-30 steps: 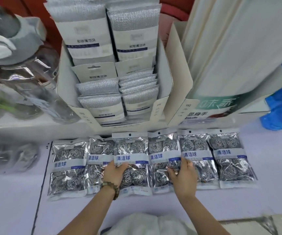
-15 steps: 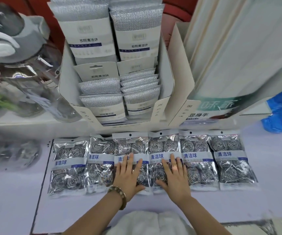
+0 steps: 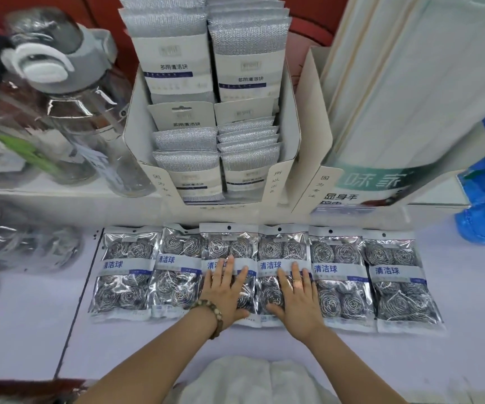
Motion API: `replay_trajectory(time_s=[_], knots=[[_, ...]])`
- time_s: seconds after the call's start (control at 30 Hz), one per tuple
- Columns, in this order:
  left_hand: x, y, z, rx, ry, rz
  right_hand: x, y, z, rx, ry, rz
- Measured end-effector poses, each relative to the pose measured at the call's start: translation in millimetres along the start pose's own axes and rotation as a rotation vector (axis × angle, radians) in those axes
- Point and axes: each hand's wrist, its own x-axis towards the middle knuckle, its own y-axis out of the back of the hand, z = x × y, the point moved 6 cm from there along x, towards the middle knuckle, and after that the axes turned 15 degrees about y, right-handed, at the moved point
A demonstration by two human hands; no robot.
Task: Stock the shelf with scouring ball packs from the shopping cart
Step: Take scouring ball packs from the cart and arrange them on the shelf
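Here six clear scouring ball packs (image 3: 341,277), blue-lettered bands over steel coils, line the shelf (image 3: 468,304), left hand (image 3: 225,290) and right hand (image 3: 297,300) lying flat, fingers straight, on the middle two.

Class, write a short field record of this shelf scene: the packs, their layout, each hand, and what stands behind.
Packs: six scouring ball packs
Layout: one row, side by side, lying flat on the lower shelf
Left hand: the left hand lies flat, fingers straight, on the third pack from the left
Right hand: the right hand lies flat on the fourth pack
Behind: a cardboard display box of silver cleaning pads; clear bottles to its left
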Motion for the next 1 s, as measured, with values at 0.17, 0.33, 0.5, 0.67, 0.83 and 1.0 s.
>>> replay_trajectory(time_s=[0.17,0.33,0.5,0.67,0.83,1.0], knots=[[-14.4,17.8,-6.5,-0.192,0.022,0.100,-12.8,27.0,-14.6,0.070,0.017,0.115],[-47.1,40.6,-25.5,-0.648,0.140,0.219,-15.6,50.3,-40.7,0.287,0.131,0.218],[-90.4,46.7,-61.8,-1.041,0.306,0.432,-7.1,68.8,-79.5,0.428,0.267,0.203],[-136.1,26.6,-101.2,-1.165,0.512,0.551,4.1,71.8,-137.4,0.424,0.467,0.130],[-185.3,-7.1,-140.3,-1.203,0.717,0.573,5.1,54.3,-201.1,0.382,0.628,0.041],[-241.7,-40.6,-178.9,-1.266,0.912,0.614,-8.5,36.6,-268.6,0.372,0.782,-0.064]])
